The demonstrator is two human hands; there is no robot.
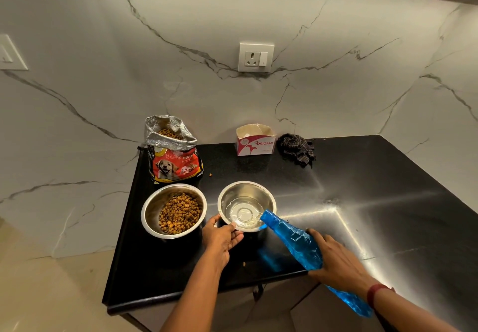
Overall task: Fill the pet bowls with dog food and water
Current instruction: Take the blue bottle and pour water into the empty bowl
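Observation:
Two steel pet bowls stand side by side on the black counter (362, 189). The left bowl (152, 210) holds brown kibble. The right bowl (258, 192) has water in its bottom. My left hand (222, 236) grips the right bowl's near rim. My right hand (338, 261) holds a blue plastic bottle (292, 238) tilted down, its mouth over the bowl's near right edge, with water running in. An open red dog food bag (176, 161) stands behind the left bowl, kibble showing at its top.
An open white and red Origami carton (254, 142) and a crumpled dark checked cloth (297, 148) sit at the back by the marble wall. One loose kibble (210, 175) lies near the bag, another (244, 263) near the counter's front edge. A wall socket (256, 58) is above.

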